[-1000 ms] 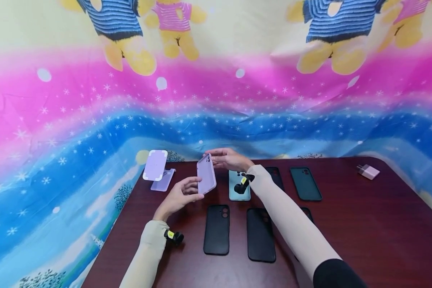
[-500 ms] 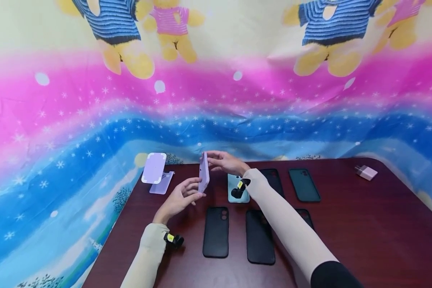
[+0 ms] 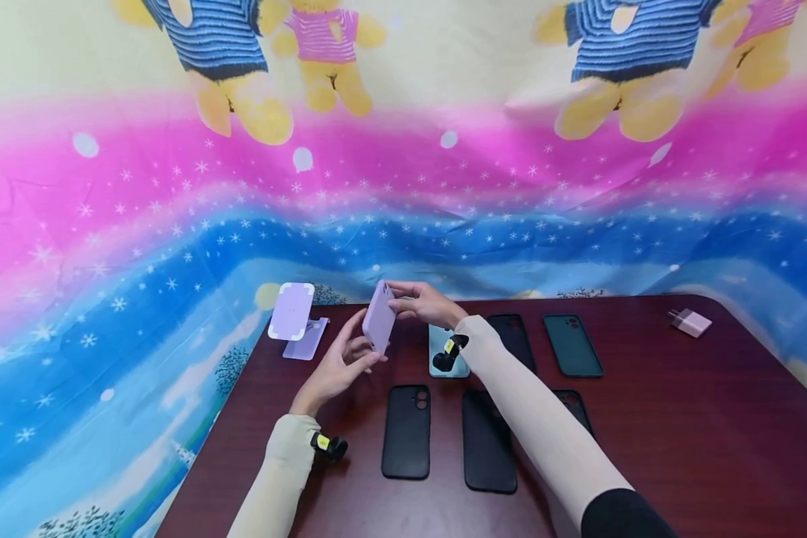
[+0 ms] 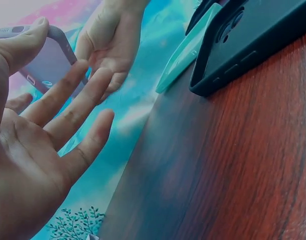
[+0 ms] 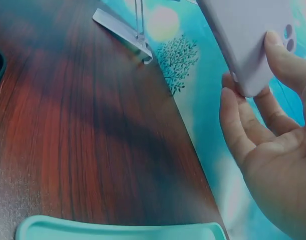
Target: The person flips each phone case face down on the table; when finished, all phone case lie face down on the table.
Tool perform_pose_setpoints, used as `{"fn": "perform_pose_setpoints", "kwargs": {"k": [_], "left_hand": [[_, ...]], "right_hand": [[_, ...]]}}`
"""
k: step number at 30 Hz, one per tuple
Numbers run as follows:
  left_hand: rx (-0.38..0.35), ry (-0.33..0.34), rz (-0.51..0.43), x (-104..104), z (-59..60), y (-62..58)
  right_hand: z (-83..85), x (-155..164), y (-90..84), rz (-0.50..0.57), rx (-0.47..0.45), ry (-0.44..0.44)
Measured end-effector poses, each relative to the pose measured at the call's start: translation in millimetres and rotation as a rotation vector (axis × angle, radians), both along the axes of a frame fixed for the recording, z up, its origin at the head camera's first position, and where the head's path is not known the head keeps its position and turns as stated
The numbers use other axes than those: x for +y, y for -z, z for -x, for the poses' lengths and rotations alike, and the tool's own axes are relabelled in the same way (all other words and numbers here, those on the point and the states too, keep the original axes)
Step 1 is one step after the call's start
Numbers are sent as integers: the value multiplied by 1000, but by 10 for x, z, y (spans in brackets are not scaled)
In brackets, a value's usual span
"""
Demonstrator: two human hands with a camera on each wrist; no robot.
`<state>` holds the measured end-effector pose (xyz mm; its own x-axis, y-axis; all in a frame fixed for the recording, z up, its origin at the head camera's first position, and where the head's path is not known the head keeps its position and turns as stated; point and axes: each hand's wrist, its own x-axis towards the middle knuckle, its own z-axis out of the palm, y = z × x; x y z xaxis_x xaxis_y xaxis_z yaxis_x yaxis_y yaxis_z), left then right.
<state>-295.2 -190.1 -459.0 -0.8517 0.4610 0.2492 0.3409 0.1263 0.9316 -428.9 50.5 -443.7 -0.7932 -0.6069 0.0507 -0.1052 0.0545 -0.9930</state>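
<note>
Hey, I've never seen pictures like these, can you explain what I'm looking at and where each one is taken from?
A person works with two bare hands. The wide picture comes from a head camera; the two close ones from small cameras strapped to each wrist. Both the left hand and the right hand hold a lilac phone case above a dark wooden table. On it lie black cases, a teal case, a lilac stand and a charger plug.

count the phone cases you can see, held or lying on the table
7: a lilac silicone phone case held in both hands; flat on the table, a teal one, two dark ones behind, three black in front, one partly hidden by the arm.
</note>
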Motion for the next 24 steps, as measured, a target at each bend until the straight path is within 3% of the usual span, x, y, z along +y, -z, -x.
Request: {"fn": "perform_pose_setpoints", "kwargs": {"k": [8, 17, 24], "left_hand": [[3, -67, -19, -30, -3, 9], [3, -88, -26, -38, -1, 21], [-12, -135, -42, -49, 15, 26]], "right_hand": [[-11, 34, 2, -38, 19, -3], [-23, 57, 0, -47, 53, 0], [-1, 94, 25, 24, -31, -16]]}}
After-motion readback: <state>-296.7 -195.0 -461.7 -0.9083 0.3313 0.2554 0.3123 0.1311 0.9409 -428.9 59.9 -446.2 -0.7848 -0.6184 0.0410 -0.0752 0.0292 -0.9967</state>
